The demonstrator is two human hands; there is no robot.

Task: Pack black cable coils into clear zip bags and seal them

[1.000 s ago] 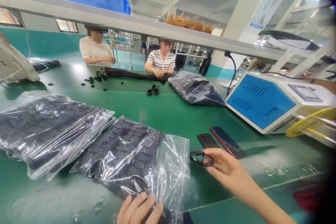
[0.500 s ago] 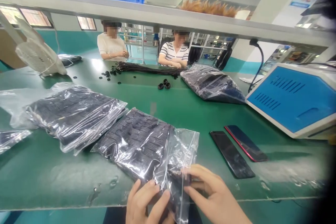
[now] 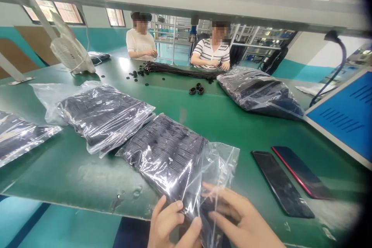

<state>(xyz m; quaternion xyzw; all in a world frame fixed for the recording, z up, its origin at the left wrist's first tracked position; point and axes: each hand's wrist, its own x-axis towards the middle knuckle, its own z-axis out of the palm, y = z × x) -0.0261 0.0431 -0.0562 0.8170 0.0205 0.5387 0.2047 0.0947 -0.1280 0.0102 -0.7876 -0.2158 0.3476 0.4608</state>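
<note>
A: Where's the bag?

B: Clear plastic bag [image 3: 228, 153] is lying on the green tabletop [image 3: 232, 126], near corner overhanging the front edge, between both hands.

A: Hands?

B: Left hand [image 3: 171, 226] is gripping the near side, fingers curled; probably bracing it against sliding. Right hand [image 3: 241, 215] is sitting at the mouth, fingers slightly parted. Film and glare are hiding the tips; can't tell if they're grasping anything.

A: Why mouth rightward?

B: Likely giving the right hand direct access. Packed black pieces [image 3: 171, 139] are filling the other end.

A: Phones?

B: Black phone [image 3: 283, 186] and red-edged phone [image 3: 302, 172] are lying right, presumably clear of elbows.
</note>
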